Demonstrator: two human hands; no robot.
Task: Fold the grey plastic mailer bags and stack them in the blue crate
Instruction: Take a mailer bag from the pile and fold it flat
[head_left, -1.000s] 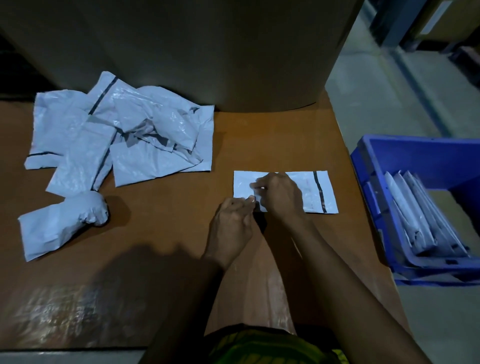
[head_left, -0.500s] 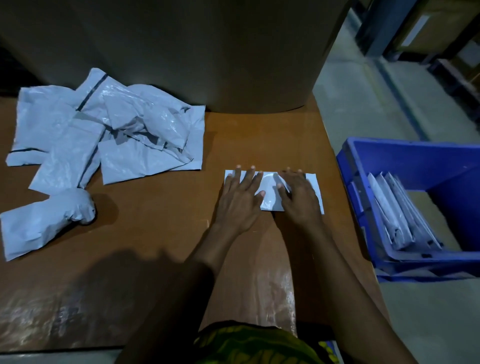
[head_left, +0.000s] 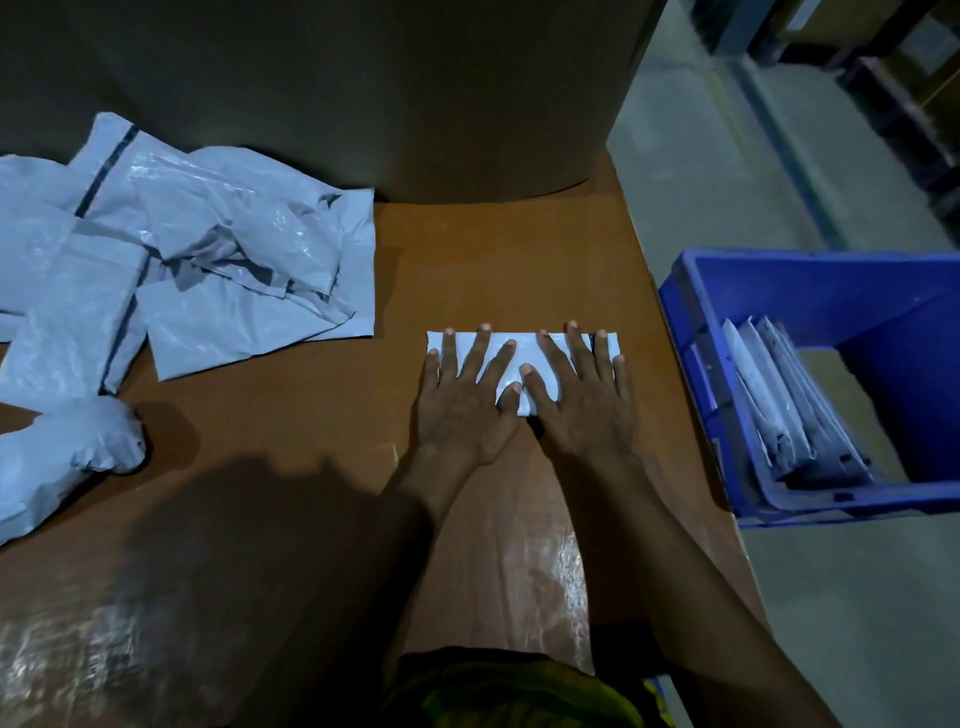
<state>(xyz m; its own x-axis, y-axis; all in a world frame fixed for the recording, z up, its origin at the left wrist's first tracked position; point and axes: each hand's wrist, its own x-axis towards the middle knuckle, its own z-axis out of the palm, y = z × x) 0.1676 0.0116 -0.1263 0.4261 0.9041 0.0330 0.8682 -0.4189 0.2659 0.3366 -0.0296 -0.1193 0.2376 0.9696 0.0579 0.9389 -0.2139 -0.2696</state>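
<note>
Faced a smooth brown table (head_left: 467, 260) in dim light, glossy with glare near the front edge. Had a big drab cardboard box (head_left: 415, 93) standing along its far side. Saw bare grey concrete floor (head_left: 701, 197) off the right edge and dark shelving (head_left: 883, 62) in the far right corner.

Had at far left a heap of loose, crumpled grey plastic mailer bags (head_left: 208, 270), overlapping, some showing a dark seal strip. Had just in front of it, at the left edge, one grey bag bunched into a stuffed roll (head_left: 62, 457). Pressed one flat, folded grey mailer bag (head_left: 525, 348) to the table right of centre, well apart from the heap. Laid the left hand (head_left: 467, 410) on its left half and the right hand (head_left: 587, 410) on its right half, palms down, fingers straight and spread, thumbs nearly meeting over the middle; gripped nothing. Left only the bag's far edge and the strips between the fingers showing. Had a blue plastic crate (head_left: 831, 280) just off the table's right edge, with folded grey bags (head_left: 779, 405) on edge inside, leaning at its left wall.

Counted two hands, one bag beneath them, one bunched roll, one crate, several bags in the heap. Made out perhaps four or five in the crate, too overlapped and dim for a sure count.
</note>
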